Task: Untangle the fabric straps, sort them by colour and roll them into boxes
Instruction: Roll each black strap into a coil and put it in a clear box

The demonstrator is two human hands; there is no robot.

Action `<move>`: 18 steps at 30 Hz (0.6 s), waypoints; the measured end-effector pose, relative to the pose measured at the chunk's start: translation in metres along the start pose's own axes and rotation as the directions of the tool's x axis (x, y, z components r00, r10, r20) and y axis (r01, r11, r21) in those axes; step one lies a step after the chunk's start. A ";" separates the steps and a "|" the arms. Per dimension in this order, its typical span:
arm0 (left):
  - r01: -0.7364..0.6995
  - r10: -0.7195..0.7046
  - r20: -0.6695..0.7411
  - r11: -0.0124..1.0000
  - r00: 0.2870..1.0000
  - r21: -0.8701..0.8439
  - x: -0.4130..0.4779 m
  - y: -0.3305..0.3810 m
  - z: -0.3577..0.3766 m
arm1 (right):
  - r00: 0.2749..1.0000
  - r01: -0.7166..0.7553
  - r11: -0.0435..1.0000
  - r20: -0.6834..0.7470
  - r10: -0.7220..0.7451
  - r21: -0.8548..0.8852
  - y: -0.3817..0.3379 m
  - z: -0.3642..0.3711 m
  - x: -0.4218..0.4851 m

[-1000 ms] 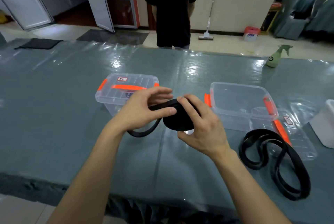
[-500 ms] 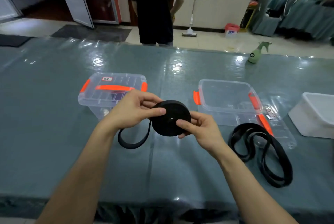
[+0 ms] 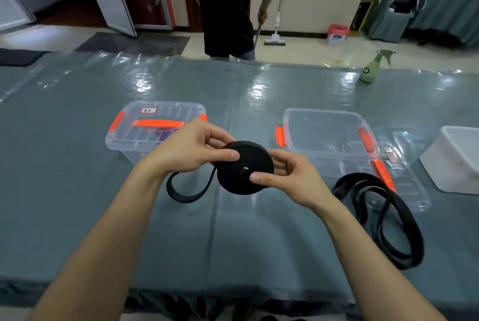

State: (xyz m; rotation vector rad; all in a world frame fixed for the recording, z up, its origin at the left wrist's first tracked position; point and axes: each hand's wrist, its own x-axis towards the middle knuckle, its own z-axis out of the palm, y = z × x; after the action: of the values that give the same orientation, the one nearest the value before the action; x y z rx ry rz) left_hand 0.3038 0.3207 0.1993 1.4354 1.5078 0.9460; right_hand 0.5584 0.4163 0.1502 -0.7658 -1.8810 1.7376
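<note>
A tightly wound roll of black strap (image 3: 243, 166) is held above the table between both hands. My left hand (image 3: 190, 149) pinches its upper left edge, and my right hand (image 3: 290, 177) grips its right side with the thumb on the flat face. A loose tail of the black strap (image 3: 185, 192) loops down onto the table under my left hand. A second black strap (image 3: 383, 217) lies in loose coils on the right. A closed clear box with orange handle (image 3: 140, 136) stands at the left, an open clear box (image 3: 326, 136) at the right, its lid (image 3: 404, 180) beside it.
The table has a grey-green cover under clear plastic (image 3: 77, 165). A white tub (image 3: 456, 162) stands at the right edge and a green spray bottle (image 3: 370, 68) at the far side. A person in black (image 3: 228, 4) stands behind the table, near a mop (image 3: 276, 35).
The roll has turned so its flat face points towards me, and my right thumb now rests on that face. The view has shifted slightly.
</note>
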 end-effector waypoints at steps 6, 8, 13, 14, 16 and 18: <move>-0.018 -0.040 0.142 0.923 0.989 0.385 0.043 0.048 0.017 | 0.995 0.060 0.834 0.096 -0.008 -0.548 -0.027 -0.044 0.020; -0.045 -0.019 0.156 0.916 0.988 0.398 0.056 0.062 0.022 | 0.997 0.000 0.931 0.077 0.030 -0.364 -0.026 -0.056 0.020; -0.034 0.024 0.057 0.984 0.998 0.177 0.079 0.059 0.031 | 0.995 0.011 1.000 -0.096 -0.009 0.014 -0.017 -0.104 0.008; -0.033 0.035 -0.010 0.992 0.999 0.121 0.083 0.054 0.037 | 0.987 0.035 0.997 -0.158 -0.023 0.075 -0.015 -0.118 0.006; -0.017 0.013 -0.124 0.999 0.992 -0.033 0.092 0.047 0.055 | 0.966 0.076 0.984 -0.257 -0.033 0.162 -0.016 -0.145 0.003; -0.029 0.011 -0.157 0.993 0.988 -0.116 0.106 0.048 0.085 | 0.957 0.103 0.970 -0.289 -0.036 0.220 -0.019 -0.169 0.000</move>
State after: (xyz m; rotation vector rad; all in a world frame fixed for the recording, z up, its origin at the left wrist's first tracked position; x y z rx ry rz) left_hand 0.4001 0.4281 0.2051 1.3199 1.5253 1.1636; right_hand 0.6702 0.5402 0.1849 -0.7982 -1.4670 1.6678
